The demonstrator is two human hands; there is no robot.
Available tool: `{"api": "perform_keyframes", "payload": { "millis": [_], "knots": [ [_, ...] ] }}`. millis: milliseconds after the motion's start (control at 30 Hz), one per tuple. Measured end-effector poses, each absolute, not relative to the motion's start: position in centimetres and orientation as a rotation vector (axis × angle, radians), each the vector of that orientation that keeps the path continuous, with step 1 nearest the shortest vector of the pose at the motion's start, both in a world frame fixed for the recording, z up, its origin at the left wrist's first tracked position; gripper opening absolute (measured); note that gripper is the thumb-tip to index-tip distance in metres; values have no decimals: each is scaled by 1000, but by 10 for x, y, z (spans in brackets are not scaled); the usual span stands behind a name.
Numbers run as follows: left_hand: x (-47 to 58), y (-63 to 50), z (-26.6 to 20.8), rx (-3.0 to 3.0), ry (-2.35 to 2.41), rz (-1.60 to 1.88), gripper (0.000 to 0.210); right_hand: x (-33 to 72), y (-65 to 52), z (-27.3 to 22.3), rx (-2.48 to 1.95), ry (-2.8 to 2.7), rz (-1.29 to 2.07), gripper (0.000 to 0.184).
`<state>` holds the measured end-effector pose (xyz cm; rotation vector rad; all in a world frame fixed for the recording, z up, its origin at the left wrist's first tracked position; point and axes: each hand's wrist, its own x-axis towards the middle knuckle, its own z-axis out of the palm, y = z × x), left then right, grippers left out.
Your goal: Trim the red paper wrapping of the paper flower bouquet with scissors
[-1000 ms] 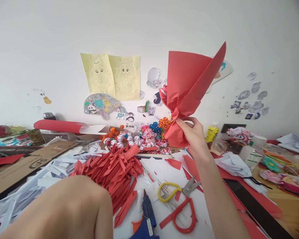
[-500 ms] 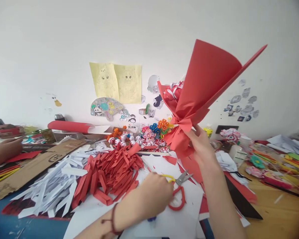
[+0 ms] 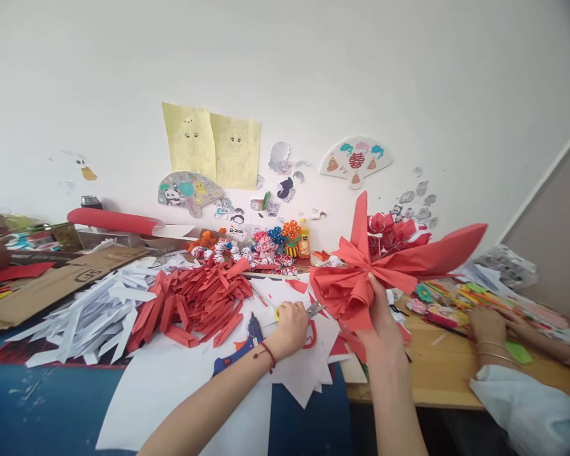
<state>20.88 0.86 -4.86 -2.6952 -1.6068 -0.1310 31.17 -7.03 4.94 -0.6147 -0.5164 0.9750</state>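
My right hand is closed around the gathered stem of a bouquet wrapped in red paper. The bouquet tilts to the right, and red-and-white flowers show inside its wrapping. My left hand is closed over the scissors, which have a yellow and a red handle loop. Its fingertips are partly hidden, with the blades pointing right beyond them. A blue glue gun lies on white paper beside my left forearm. Red folded strips lie left of that hand, next to a pile of white strips.
Small craft flowers and a yellow bottle stand by the wall. A red paper roll and flattened cardboard lie at the left. Another person's hands rest on the wooden table at right; a hand shows at far left.
The bouquet has come down and tipped over to the right in my right hand. My left hand has shifted farther over the scissors. The view has swung right, showing the glue gun and a co-worker's arms.
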Motion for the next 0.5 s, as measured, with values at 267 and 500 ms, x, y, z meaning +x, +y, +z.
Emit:
{"api": "perform_keyframes", "payload": {
  "millis": [267, 500],
  "knots": [
    [176, 12, -7, -2835, -1779, -710, 17, 292, -94, 62, -486, -472, 977, 33],
    [139, -26, -1, -2882, -1677, -1494, 24, 269, -75, 72, -336, -298, 867, 23]
  ]
}}
